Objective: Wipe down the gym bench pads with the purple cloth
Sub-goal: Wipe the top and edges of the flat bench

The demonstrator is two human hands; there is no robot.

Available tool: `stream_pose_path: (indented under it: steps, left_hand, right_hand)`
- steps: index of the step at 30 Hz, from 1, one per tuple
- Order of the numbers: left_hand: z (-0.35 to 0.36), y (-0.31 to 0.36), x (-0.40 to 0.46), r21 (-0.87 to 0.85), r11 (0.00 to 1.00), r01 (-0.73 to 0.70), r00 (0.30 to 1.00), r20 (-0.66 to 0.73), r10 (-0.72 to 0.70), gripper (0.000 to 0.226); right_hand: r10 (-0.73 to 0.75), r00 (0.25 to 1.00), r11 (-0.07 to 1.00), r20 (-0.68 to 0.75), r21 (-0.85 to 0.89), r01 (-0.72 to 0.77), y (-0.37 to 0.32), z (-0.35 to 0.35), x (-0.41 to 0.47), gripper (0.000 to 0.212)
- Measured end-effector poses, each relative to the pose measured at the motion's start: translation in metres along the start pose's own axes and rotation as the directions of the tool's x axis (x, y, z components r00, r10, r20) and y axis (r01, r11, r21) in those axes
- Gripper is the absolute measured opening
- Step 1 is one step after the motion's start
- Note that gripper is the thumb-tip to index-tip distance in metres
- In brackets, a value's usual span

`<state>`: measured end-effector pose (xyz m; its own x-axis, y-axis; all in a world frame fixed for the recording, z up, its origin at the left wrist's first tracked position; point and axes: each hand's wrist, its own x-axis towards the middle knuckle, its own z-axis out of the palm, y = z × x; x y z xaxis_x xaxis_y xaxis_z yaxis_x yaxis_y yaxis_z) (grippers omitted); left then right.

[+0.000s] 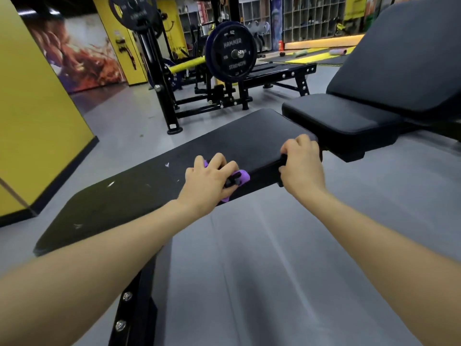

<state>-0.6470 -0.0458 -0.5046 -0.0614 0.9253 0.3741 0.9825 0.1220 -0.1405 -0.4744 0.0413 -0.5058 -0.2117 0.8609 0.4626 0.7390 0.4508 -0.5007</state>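
Wipe looks mid-run, not finished. The flat bench pad (154, 186) carries pale flecks and scuffs on the stretch to the left of the purple cloth (240, 176) — whether that is dirt or worn vinyl can't be told. The seat pad (341, 113) and inclined back pad (409, 58) of the neighbouring bench, beyond the flat pad's far end, show no sign either way; judged as remaining work. The cloth sits bunched at the flat pad's near edge, past the midpoint toward the far end. Left hand (209, 181) is curled over it, fingers pressing it onto the pad, purple poking out on both sides of the knuckles. Right hand (301, 163) grips the flat pad's near edge close to its far corner — fingers wrapped over the top, probably bracing.
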Motion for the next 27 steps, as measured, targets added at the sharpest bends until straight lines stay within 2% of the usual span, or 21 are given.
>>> stream_pose_path:
  steps: [3, 6, 10, 12, 15, 17, 23, 27]
  left_hand:
    - [0.002, 0.034, 0.025, -0.019, 1.000, -0.013, 1.000, -0.015, 0.013, 0.033]
    - [-0.003, 0.053, 0.053, -0.131, 0.989, -0.071, 0.997, 0.026, 0.075, 0.038]
    - [0.001, 0.005, 0.029, -0.203, 0.976, -0.085, 0.992, 0.073, 0.101, 0.039]
    - [0.006, -0.034, 0.009, -0.210, 0.977, -0.044, 0.991, 0.117, 0.070, 0.041]
    - [0.006, -0.060, -0.003, -0.209, 0.976, 0.056, 0.983, 0.181, -0.017, 0.032]
    - [0.002, -0.049, 0.003, -0.218, 0.968, 0.121, 0.976, 0.206, -0.076, 0.032]
    - [0.007, -0.022, 0.056, -0.241, 0.951, 0.195, 0.959, 0.251, -0.133, 0.038]
    - [0.020, -0.025, 0.093, -0.247, 0.910, 0.332, 0.930, 0.246, -0.273, 0.037]
  right_hand:
    - [-0.040, 0.999, 0.999, 0.017, -0.026, 0.040, 0.001, -0.003, 0.000, 0.025]
    - [-0.039, 0.997, 0.998, 0.069, -0.037, 0.041, 0.001, -0.007, 0.001, 0.024]
    - [-0.013, 0.997, 0.999, 0.070, -0.042, 0.016, -0.007, -0.008, 0.002, 0.027]
    - [-0.013, 0.997, 0.999, 0.080, -0.042, 0.016, -0.014, -0.004, 0.001, 0.027]
    - [-0.026, 0.995, 0.999, 0.097, -0.040, 0.030, -0.023, 0.003, 0.000, 0.026]
    - [-0.031, 0.993, 0.999, 0.116, -0.026, 0.034, -0.029, 0.005, -0.001, 0.028]
    - [-0.071, 0.981, 0.994, 0.180, -0.066, 0.084, -0.042, 0.015, 0.004, 0.030]
    - [-0.074, 0.973, 0.992, 0.219, -0.088, 0.096, -0.048, 0.015, 0.007, 0.032]
